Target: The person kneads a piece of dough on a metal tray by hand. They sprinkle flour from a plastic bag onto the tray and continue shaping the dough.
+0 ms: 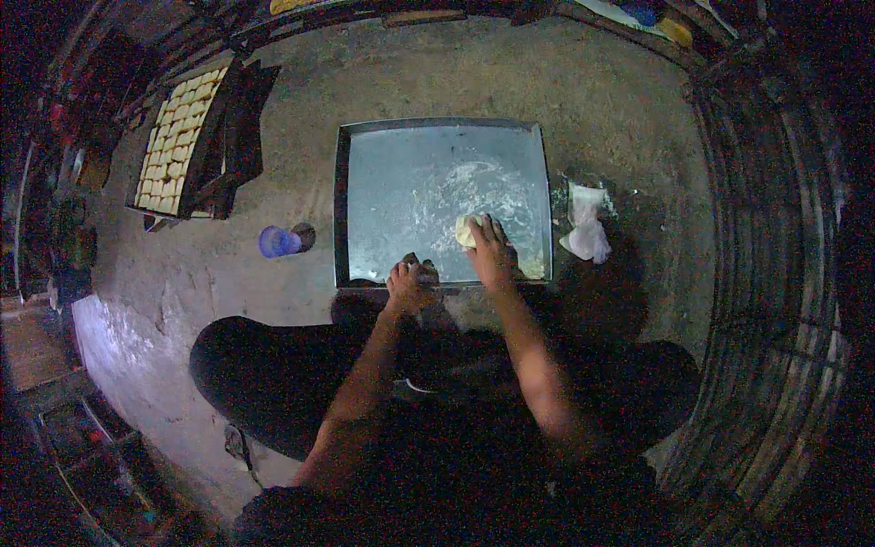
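Note:
A wide metal tray (392,182) with raised walls lies on the floor before my crossed legs, its bottom dusted with white powder on the right half. Near its right front part, my right hand (492,251) has its fingers wrapped over a pale lump of dough (468,231). At the tray's front wall is my left hand (407,286), fingers curled. Something dark shows beside those fingertips; whether it is an object or a shadow, I cannot tell. A yellowish patch (531,264) shows in the tray's right front corner.
Right of the tray lies a clear plastic bag with white contents (588,232). A blue cup (278,242) is on the floor to the left. Farther left, a tilted tray holds rows of pale dough pieces (178,141). Long slats (761,346) line the right side.

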